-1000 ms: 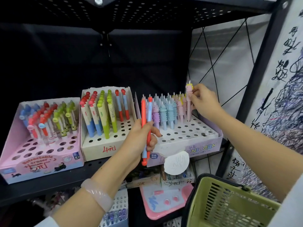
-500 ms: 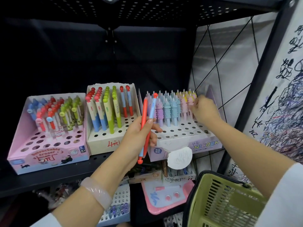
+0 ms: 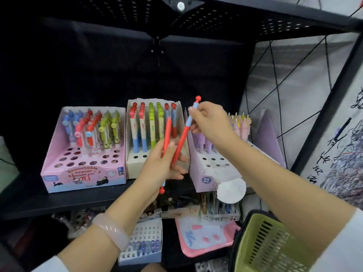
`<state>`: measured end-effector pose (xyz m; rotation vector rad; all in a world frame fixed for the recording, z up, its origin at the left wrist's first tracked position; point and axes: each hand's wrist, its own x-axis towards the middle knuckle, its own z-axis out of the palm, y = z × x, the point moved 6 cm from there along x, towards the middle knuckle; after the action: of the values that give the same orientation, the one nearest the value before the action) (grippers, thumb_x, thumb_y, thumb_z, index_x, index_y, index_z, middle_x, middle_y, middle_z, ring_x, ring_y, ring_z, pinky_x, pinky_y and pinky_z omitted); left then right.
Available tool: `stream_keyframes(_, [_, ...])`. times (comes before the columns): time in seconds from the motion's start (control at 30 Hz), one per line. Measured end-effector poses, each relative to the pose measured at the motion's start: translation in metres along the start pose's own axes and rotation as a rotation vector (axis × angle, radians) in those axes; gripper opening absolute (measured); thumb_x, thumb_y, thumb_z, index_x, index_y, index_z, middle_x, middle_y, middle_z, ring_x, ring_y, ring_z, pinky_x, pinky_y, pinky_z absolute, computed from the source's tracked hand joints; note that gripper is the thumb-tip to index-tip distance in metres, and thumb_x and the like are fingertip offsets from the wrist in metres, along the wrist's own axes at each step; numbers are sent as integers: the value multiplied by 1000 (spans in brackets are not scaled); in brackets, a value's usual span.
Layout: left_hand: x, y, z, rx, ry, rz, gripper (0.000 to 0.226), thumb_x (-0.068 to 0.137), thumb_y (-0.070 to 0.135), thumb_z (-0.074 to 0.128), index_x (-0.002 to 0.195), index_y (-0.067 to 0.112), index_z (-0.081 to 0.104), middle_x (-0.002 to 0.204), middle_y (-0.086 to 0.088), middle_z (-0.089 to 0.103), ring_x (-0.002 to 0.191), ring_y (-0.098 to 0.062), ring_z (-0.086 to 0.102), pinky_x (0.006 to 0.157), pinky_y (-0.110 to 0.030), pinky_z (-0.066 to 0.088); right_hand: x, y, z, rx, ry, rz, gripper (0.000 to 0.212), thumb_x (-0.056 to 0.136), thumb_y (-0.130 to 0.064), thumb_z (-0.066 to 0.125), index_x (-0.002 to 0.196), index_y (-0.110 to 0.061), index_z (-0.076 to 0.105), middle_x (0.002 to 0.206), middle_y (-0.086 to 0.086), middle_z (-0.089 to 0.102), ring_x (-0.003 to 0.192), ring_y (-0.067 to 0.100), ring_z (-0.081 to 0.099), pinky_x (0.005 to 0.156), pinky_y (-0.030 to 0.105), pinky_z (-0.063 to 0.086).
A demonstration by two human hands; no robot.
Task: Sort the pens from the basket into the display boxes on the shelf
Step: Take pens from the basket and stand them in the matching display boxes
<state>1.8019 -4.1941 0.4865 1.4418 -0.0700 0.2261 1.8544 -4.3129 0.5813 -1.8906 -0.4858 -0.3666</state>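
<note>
Black metal shelving [image 3: 59, 201] with a perforated panel overhead frames the scene, where a person's right hand [image 3: 211, 122] pinches the pale blue upper end of a red-and-blue pen [image 3: 183, 134] between thumb and fingers, the pen slanting down to the left with its red knob at the top. Its lower red end meets the left hand [image 3: 163, 163], whose fingers curl around a second red pen [image 3: 167, 132] standing nearly upright (its knobbed end pokes out below the palm). A pale pink bangle [image 3: 112, 230] circles the left wrist. Directly behind the hands sits a cream display box [image 3: 135, 167] holding rows of red-topped and green-topped pens, with several holes open at its front. To its left stands a pink display box [image 3: 84, 179] printed with cats, its back rows filled with blue, red and green pens and its front holes open. To the right, partly hidden by the right forearm, a lilac display box [image 3: 200, 173] carries pastel pink and yellow pens, with a round white tag [image 3: 231, 190] hanging at its front. A green plastic basket [image 3: 271, 244] sits at lower right, under the right arm; its contents cannot be seen. More stationery lies blurred on the lower shelf.
</note>
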Motion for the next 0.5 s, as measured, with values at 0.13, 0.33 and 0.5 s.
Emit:
stream_keyframes(0.13, [-1,-5,-40,116,109,-31,18,97,34,41,103,25,55,57,-1,55,35,-9,36,36,-19,29,19,-12,-5,-157,205,-126,19,94,-22,53,76,-15,51,69,5,67,56,8,65,59,24,55])
stream_keyframes(0.33, [-4,-8,-53,3,100,-72,21,99,27,38,90,13,51,50,2,55,34,-8,32,35,-17,24,26,-4,32,-383,139,-168,24,96,-22,48,85,-1,50,77,20,64,71,33,62,68,46,51])
stream_keyframes(0.5, [-6,-6,-62,-95,95,-78,24,99,12,32,83,6,49,50,-2,55,33,-9,32,36,-17,22,36,-3,45,-490,114,-187,22,97,-24,46,86,-5,47,75,15,60,65,29,56,61,39,47])
